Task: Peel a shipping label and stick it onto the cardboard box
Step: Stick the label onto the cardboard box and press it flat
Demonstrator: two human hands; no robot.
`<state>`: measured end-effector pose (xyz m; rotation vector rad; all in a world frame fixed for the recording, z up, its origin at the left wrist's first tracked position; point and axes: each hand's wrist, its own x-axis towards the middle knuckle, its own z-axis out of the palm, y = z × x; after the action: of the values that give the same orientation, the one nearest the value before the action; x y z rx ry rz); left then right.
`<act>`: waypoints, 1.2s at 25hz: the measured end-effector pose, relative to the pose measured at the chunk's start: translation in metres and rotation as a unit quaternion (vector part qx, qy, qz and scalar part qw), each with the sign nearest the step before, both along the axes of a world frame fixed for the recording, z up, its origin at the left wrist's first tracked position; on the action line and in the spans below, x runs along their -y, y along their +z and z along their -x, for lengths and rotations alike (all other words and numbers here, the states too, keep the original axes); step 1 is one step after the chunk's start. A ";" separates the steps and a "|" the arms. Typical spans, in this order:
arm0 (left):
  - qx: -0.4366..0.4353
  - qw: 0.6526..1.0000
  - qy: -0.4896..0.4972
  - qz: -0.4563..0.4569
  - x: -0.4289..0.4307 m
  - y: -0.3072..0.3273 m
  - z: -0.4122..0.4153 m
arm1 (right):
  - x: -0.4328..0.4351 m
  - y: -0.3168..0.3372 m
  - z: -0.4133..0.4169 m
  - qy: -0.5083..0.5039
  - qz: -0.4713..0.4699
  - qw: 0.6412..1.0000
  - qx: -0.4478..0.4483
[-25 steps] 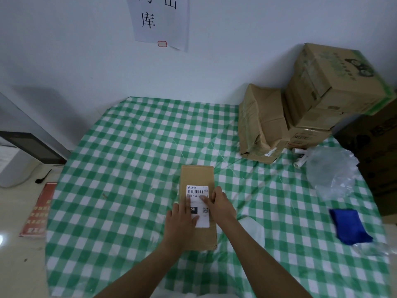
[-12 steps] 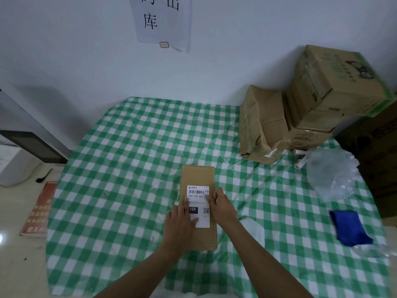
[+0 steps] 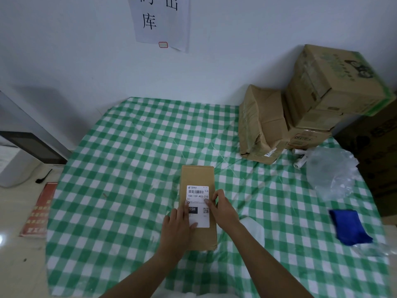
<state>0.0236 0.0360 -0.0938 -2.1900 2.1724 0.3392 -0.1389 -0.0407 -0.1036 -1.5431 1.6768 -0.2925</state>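
A narrow brown cardboard box [image 3: 198, 175] lies flat on the green checked tablecloth [image 3: 129, 168], its long side pointing away from me. A white shipping label [image 3: 198, 195] with a barcode and a black "15H" patch lies on the box's top face. My left hand [image 3: 178, 229] rests flat on the label's lower left part, fingers spread and covering that corner. My right hand [image 3: 223, 208] presses its fingertips on the label's right edge, palm over the box's right side. Neither hand grips anything.
Stacked cardboard boxes [image 3: 322, 100] and a crushed one [image 3: 261, 125] stand at the back right against the wall. A clear plastic bag [image 3: 332, 171], white tubes [image 3: 300, 157] and a blue cloth [image 3: 349, 226] lie on the right. A white paper piece [image 3: 252, 226] lies beside my right forearm.
My right hand slid slightly toward me along the label's right edge, uncovering more of the printed code line. The left hand stays pressed on the lower left part.
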 end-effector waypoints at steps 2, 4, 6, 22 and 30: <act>-0.001 1.000 0.008 0.011 -0.001 0.001 0.000 | -0.001 -0.001 0.002 0.002 0.001 1.000 0.006; 0.000 1.000 0.005 0.017 -0.002 0.002 0.001 | -0.002 0.000 0.002 -0.001 0.000 1.000 0.007; 0.004 1.000 0.009 0.016 -0.004 0.002 0.002 | -0.003 0.001 0.001 -0.003 0.000 1.000 -0.003; 0.013 0.999 -0.036 0.032 -0.013 0.001 -0.006 | -0.006 0.000 0.006 0.017 -0.012 0.999 0.038; 0.011 0.996 -0.049 0.074 -0.014 -0.001 -0.007 | -0.007 0.004 0.005 0.017 -0.015 0.999 0.022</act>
<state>0.0309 0.0500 -0.0946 -2.1358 2.3543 0.1528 -0.1444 -0.0335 -0.0992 -1.5305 1.6114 -0.2801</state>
